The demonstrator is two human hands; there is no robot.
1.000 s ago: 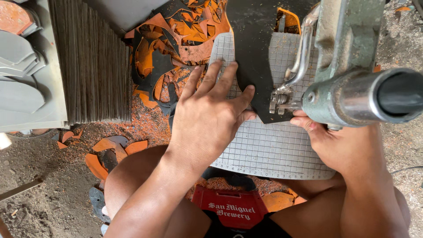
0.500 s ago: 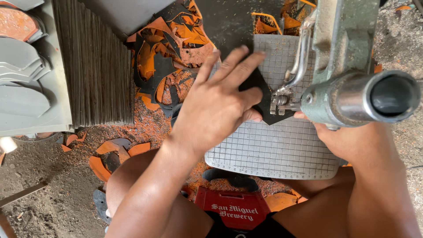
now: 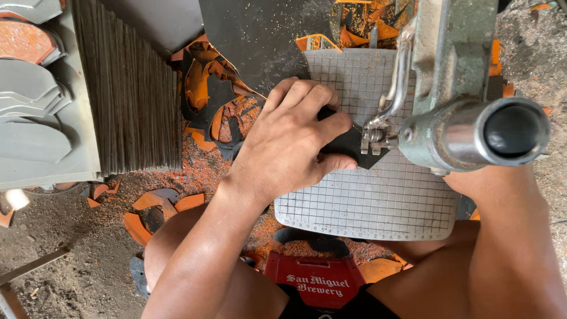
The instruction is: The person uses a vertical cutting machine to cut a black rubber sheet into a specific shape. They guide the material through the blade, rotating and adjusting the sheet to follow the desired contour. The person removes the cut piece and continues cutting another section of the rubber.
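My left hand (image 3: 289,142) presses down on a small dark piece of sheet material (image 3: 356,150), fingers curled over it. The piece lies on a pale gridded plate (image 3: 378,201), its right tip at the clamp and blade (image 3: 373,136) of a grey-green cutting machine (image 3: 466,118). The machine's arm and round end cover my right hand. Only my right forearm (image 3: 508,236) shows below the machine, at the plate's right edge.
A tall stack of thin dark sheets (image 3: 130,88) stands at left, next to piled grey cut shapes (image 3: 29,118). Orange and black offcuts (image 3: 207,100) litter the ground. A large dark sheet (image 3: 260,35) lies beyond the plate. A red crate (image 3: 313,283) sits between my knees.
My left hand went from lying flat with fingers spread to curled over the dark piece near the blade. My right hand, visible under the machine earlier, is now hidden by it.
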